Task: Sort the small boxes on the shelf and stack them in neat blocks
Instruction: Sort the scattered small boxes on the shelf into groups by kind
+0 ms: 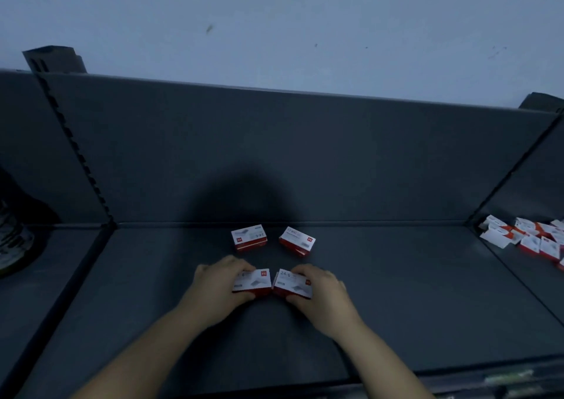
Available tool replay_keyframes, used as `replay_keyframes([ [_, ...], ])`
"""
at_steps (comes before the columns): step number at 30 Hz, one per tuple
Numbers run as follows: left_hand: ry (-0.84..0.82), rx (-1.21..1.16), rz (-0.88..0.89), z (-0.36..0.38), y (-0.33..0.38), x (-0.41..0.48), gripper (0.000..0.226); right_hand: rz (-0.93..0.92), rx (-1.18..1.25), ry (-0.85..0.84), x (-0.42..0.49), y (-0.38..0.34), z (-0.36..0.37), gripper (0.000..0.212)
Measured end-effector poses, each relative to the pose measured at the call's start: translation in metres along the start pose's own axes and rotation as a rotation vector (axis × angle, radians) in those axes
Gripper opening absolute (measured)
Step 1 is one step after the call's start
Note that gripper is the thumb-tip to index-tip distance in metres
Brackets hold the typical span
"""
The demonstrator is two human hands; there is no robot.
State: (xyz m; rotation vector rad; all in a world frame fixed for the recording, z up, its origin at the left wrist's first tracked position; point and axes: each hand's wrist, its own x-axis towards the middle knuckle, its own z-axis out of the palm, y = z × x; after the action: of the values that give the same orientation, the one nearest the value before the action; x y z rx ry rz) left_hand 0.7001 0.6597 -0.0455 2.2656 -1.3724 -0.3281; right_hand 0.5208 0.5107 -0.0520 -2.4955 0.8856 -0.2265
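Staple boxes [249, 237] are sitting in the middle of the dark shelf [396, 292], four of them: two at the back, two in front. The left hand [218, 289] is curling round the front left box [252, 281], and the right hand [323, 295] is gripping the front right box [293, 282]. I think they are getting pushed side by side. Next, their edges are needing to line up. A jumbled pile [531, 237] is lying far right, too mixed to count.

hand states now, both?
Left hand: grips the left box.
Right hand: grips the right box.
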Motion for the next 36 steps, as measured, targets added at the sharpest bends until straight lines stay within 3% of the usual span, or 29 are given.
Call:
replay_keyframes([
  [6, 0.120, 0.078, -0.048, 0.006, -0.003, 0.018, 0.051, 0.100, -0.004, 0.074, 0.019, -0.012, 0.006, 0.044],
  [14, 0.153, 0.222, -0.065, 0.010, 0.000, 0.036, 0.049, 0.159, -0.131, 0.097, 0.035, -0.024, 0.009, 0.045],
  [19, 0.179, 0.365, -0.014, 0.007, 0.000, 0.036, 0.058, 0.127, -0.201, 0.072, 0.030, -0.024, 0.001, 0.052],
  [23, 0.289, 0.267, 0.091, -0.005, 0.011, 0.043, 0.060, 0.039, -0.235, 0.128, 0.024, -0.018, -0.018, 0.046],
  [30, 0.004, 0.218, 0.154, -0.011, 0.044, 0.064, 0.080, 0.048, -0.299, 0.079, 0.016, 0.001, -0.055, 0.060],
  [36, -0.099, 0.267, 0.216, 0.002, 0.078, 0.072, 0.065, 0.108, -0.323, 0.073, -0.001, 0.023, -0.073, 0.065],
])
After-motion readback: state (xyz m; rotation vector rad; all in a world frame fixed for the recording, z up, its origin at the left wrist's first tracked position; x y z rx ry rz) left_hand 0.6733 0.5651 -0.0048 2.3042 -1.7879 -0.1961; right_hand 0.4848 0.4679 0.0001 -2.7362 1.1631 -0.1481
